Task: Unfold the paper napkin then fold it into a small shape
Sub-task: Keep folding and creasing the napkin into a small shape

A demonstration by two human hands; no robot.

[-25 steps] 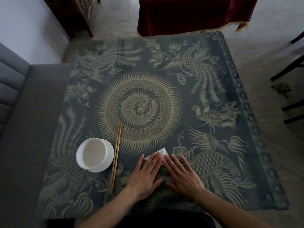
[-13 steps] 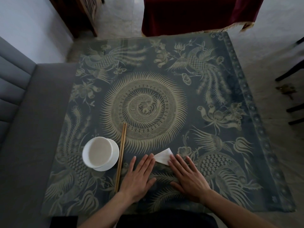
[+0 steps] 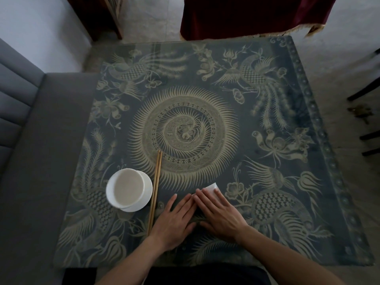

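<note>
The folded white paper napkin (image 3: 212,187) lies on the near middle of the patterned table (image 3: 267,202), and only its far corner shows. My right hand (image 3: 221,214) lies flat with its fingers pressed on the napkin, hiding most of it. My left hand (image 3: 176,219) lies flat on the table just left of it, fingers stretched out. Its fingertips touch the right hand's index finger at the napkin's left edge. Whether the left fingers rest on the paper is hidden.
A white bowl (image 3: 128,191) on a small white saucer stands at the near left. A pair of wooden chopsticks (image 3: 155,192) lies beside it, pointing away from me. A grey sofa (image 3: 30,161) borders the table's left side, and dark chair legs (image 3: 368,138) stand at the right.
My hands had drawn apart, showing more of the napkin. Now the right hand has slid forward and left over it, and the left hand has closed in to touch the right.
</note>
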